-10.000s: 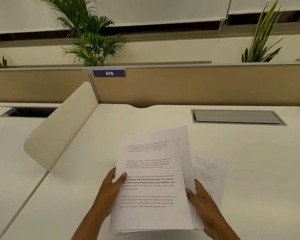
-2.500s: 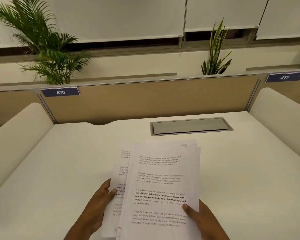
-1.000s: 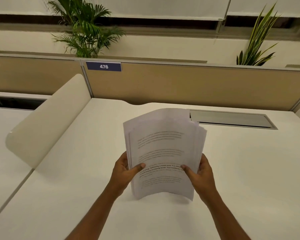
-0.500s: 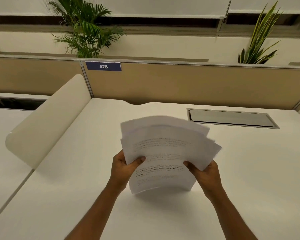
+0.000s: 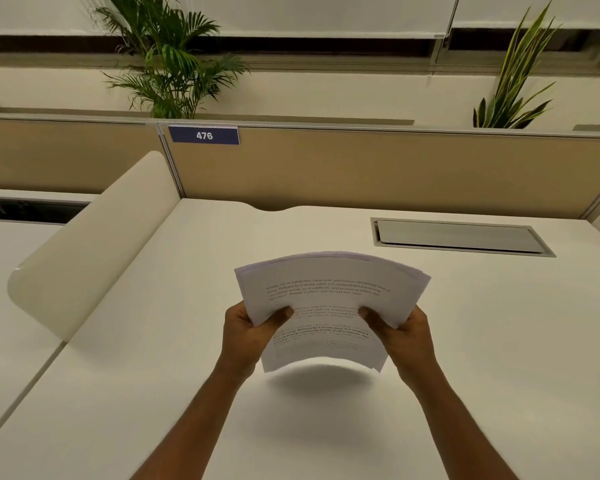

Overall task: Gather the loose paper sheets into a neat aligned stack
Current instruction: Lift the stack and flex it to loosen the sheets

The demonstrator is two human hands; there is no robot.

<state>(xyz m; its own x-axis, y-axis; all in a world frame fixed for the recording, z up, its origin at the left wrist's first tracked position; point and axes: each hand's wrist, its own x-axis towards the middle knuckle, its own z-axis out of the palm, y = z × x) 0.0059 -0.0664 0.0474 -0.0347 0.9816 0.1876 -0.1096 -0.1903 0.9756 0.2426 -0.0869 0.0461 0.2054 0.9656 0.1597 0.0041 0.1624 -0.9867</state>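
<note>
A stack of printed paper sheets (image 5: 329, 296) is held up in the air over the white desk (image 5: 482, 341), bowed so its middle arches toward me. My left hand (image 5: 250, 332) grips its left edge, thumb on the front page. My right hand (image 5: 400, 336) grips the right edge the same way. The sheets' top edges sit close together, with slight offsets showing at the upper right corner. The bottom edge hangs just above the desk and casts a shadow there.
A rounded cream divider (image 5: 94, 244) slopes along the desk's left side. A grey cable hatch (image 5: 459, 237) is set into the desk at the back right. A tan partition (image 5: 378, 171) with a blue "476" label (image 5: 204, 135) closes the back; plants stand behind it.
The sheets were fanned and uneven half a second ago; now they sit far more squarely together. Both hands still hold the sides, and the stack has lifted slightly off the desk.
</note>
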